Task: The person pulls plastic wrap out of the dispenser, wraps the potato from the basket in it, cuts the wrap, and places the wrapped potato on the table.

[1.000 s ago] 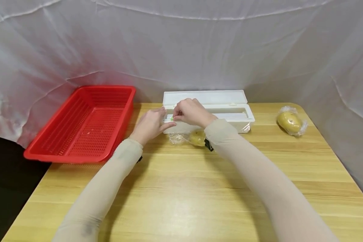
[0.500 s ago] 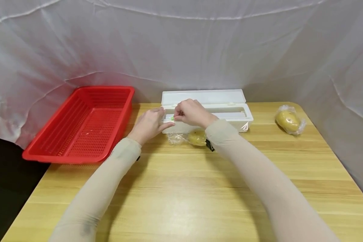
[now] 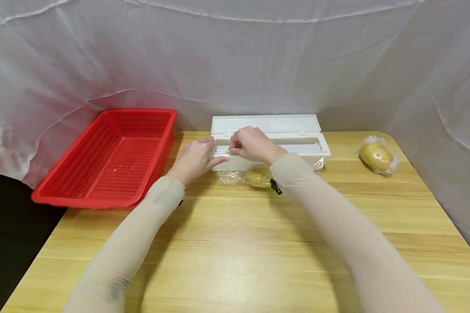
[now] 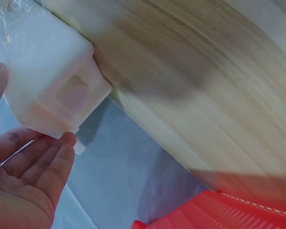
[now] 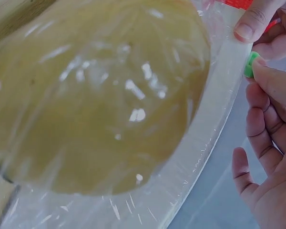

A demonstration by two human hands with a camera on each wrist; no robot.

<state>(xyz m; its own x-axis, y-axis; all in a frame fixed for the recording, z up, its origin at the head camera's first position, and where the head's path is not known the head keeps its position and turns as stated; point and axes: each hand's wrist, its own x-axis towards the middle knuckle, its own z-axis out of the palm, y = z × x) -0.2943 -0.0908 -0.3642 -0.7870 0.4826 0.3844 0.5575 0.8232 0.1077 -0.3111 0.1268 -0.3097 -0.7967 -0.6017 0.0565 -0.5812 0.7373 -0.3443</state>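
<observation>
A white cling film dispenser [image 3: 239, 163] stands at the table's back with its lid [image 3: 266, 124] raised. My left hand [image 3: 196, 158] holds its left end, thumb along the front and fingertips at the end edge in the left wrist view. Between thumb and forefinger my right hand [image 3: 252, 144] pinches a small green slide cutter [image 5: 250, 64] on the dispenser's front rim, close to the left thumb. Right in front of the dispenser lies a yellow, oval, potato-like item [image 3: 258, 177] wrapped in clear film; it fills much of the right wrist view. Loose film [image 3: 231, 177] bunches on its left.
A red perforated basket [image 3: 90, 202] sits at the left, partly past the table edge. Another film-wrapped yellow item [image 3: 377, 156] rests at the back right of the wooden table [image 3: 235, 261]. Pale grey cloth [image 3: 258, 65] hangs behind and at the sides.
My right hand and the green cutter have slid slightly rightward along the dispenser's rim. The left hand stays on the left end. The view has shifted a little.
</observation>
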